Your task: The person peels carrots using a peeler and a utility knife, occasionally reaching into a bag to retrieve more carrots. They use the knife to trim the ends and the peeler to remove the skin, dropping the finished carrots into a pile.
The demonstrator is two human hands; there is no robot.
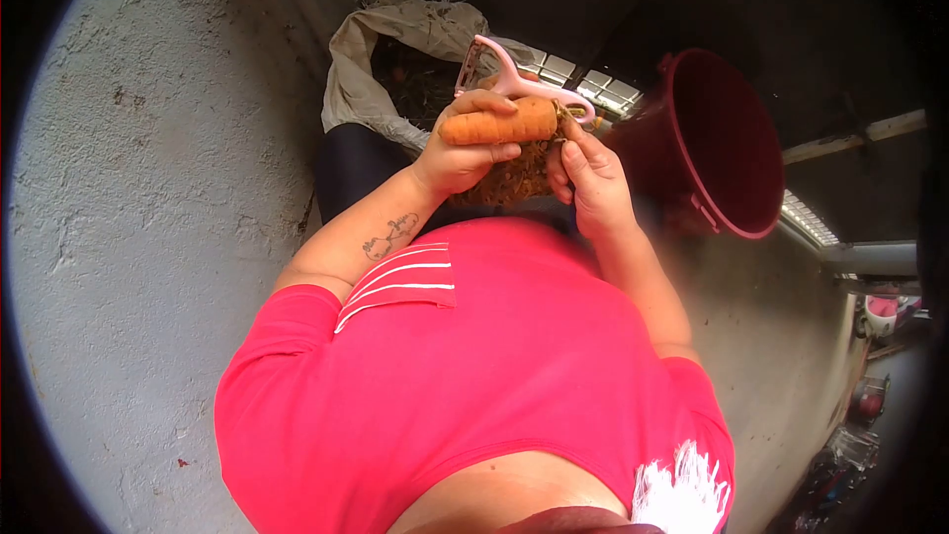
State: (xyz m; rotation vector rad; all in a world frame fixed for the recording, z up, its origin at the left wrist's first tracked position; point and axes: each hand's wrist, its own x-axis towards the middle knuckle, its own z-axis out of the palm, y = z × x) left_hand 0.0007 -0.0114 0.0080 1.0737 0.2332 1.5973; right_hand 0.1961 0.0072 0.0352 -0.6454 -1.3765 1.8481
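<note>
An orange carrot (499,126) lies across my left hand (457,153), whose fingers and thumb are closed around it. Against the same hand, just beyond the carrot, is a pink Y-shaped peeler (509,79) with its blade end to the left. It seems held by the left fingers, though they are partly hidden. My right hand (593,173) pinches the stem stub at the carrot's right end with thumb and forefinger. Beneath the hands, a heap of orange-brown peelings (509,178) shows in part.
A whitish woven sack (353,69) stands open behind my left hand, with dark contents. To the right is a large dark red bucket (692,163), tilted in view. A rough grey wall (168,237) rises close on the left. Assorted items (850,450) lie far right.
</note>
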